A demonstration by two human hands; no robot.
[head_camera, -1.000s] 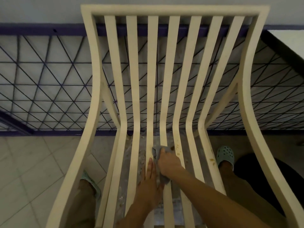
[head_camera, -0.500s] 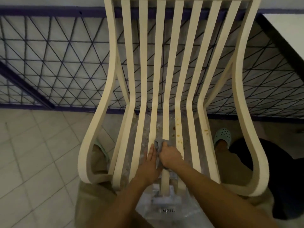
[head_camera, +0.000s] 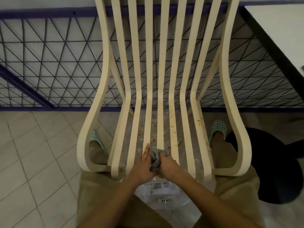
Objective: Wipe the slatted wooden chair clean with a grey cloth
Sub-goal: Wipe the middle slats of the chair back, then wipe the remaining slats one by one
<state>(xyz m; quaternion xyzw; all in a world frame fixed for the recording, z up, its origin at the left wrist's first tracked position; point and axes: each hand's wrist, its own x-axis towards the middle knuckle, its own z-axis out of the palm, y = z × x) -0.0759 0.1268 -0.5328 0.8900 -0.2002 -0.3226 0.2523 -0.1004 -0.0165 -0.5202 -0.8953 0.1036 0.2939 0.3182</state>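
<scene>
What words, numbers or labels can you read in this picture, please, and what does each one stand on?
"T1830 PX": upside down to the camera, on a small white sticker on the clear plastic sheet at the front edge of the chair.
Printed label higher up on the same sheet: several lines, too blurred to read.
No other text is visible.

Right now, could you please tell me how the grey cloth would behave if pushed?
Probably floppy: the grey cloth is bunched in folds in the right hand. Likely light: thin fabric, small enough to wad one-handed. Pushed, it should crumple rather than slide flat.
</scene>
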